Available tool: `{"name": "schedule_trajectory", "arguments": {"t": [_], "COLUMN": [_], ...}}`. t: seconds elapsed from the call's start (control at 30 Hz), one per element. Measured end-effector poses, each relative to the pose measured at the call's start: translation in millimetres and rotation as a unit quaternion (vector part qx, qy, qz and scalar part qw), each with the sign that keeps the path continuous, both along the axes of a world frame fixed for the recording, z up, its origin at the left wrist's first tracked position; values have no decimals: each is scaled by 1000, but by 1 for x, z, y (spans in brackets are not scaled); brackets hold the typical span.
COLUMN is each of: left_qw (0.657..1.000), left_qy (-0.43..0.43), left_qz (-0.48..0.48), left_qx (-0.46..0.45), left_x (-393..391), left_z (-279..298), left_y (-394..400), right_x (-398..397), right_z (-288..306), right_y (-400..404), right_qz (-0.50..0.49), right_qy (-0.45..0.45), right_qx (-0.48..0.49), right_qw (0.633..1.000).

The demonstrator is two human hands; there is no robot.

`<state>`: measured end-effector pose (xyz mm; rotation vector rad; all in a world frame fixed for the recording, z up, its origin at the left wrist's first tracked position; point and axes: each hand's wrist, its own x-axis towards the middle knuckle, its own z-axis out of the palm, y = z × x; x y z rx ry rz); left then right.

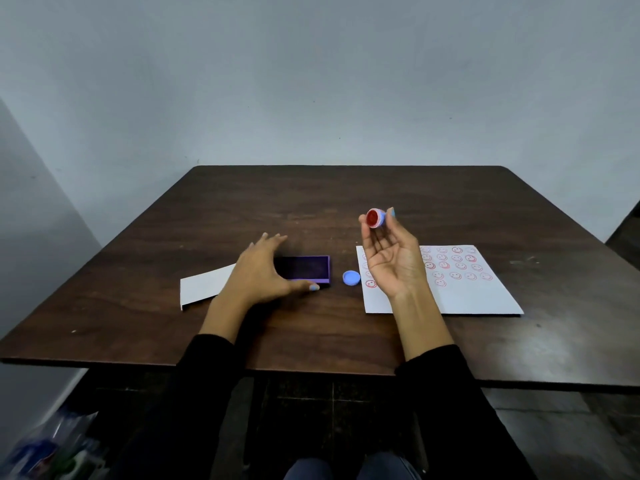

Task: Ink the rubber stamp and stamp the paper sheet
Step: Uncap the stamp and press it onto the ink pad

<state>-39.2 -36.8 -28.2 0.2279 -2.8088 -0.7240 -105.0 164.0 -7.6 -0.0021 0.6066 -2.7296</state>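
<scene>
Head view, and I see the purple ink pad (304,268) lying open at centre frame, its dark ink surface partly covered by my left hand (261,271), whose spread, empty grip rests on its near edge. My right hand (393,259) holds the stamp (375,218) pinched at the fingertips, lifted, red face towards me. A blue cap (351,278) sits between pad and paper sheet (464,292), which carries rows of red smiley prints, some hidden behind my palm. Upper bench (346,195) is bare. A white card (202,287) lies at left.
</scene>
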Motion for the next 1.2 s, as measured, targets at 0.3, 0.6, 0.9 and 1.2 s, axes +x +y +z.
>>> {"name": "schedule_trajectory", "arguments": {"t": [0.3, 0.6, 0.9, 1.2], "left_qw": [991, 993, 997, 998], "left_qy": [53, 35, 34, 25], "left_qz": [12, 8, 12, 5], "left_qx": [-123, -109, -70, -51], "left_x": [5, 5, 6, 6], "left_z": [-20, -20, -19, -19], "left_y": [-7, -9, -8, -9], "right_x": [-2, -3, 11, 18], "right_z": [-5, -6, -19, -27], "right_y": [0, -28, -73, -74], "right_qz": [13, -59, -74, -68], "right_qy": [-2, 164, 410, 442], "right_qx": [21, 362, 624, 655], "right_qw": [1000, 916, 661, 610]}}
